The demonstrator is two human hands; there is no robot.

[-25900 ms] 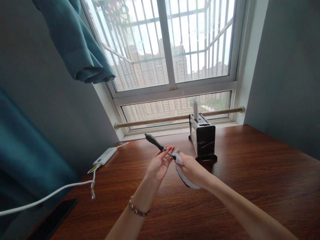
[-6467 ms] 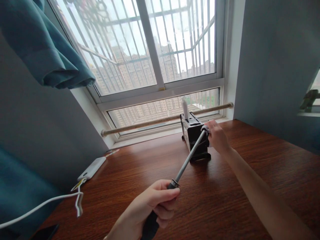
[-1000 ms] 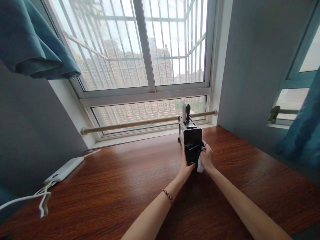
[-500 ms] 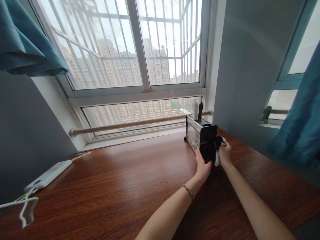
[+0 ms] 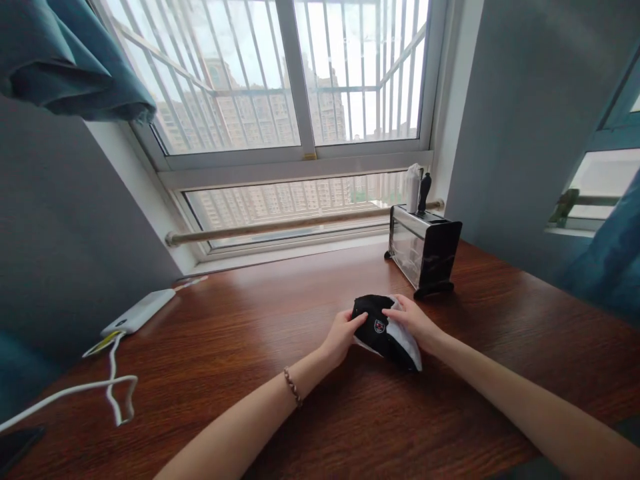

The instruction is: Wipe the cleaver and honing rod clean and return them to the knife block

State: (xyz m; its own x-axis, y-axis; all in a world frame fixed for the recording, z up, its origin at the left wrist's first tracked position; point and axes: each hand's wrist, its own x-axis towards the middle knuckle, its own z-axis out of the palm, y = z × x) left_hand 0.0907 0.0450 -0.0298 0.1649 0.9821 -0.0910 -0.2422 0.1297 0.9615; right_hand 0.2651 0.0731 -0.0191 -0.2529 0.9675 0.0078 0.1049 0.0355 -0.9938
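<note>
Both my hands hold a crumpled black-and-white cloth (image 5: 383, 328) with a small crest on its black part, just over the table. My left hand (image 5: 343, 339) pinches its left edge, thumb on top. On the opposite side my right hand (image 5: 414, 321) grips the white part, with its thumb over the black area. The lower fingers of both hands are partly hidden. Beyond the cloth, apart from my hands, stands a black-and-silver box-shaped holder (image 5: 424, 250) on black feet. A black handle (image 5: 425, 192) and a white, wrapped-looking item (image 5: 413, 188) stick up from its top.
On the brown wooden table (image 5: 240, 360), a white power bank (image 5: 139, 312) with a white cable (image 5: 113, 373) lies at the left. A wooden rail (image 5: 280, 227) runs across the barred window behind. Blue curtains (image 5: 75, 63) hang at both sides.
My hands have left the holder and moved nearer to me and to the left. The cloth, earlier in my right hand beside the holder, is now between both hands. The view has shifted.
</note>
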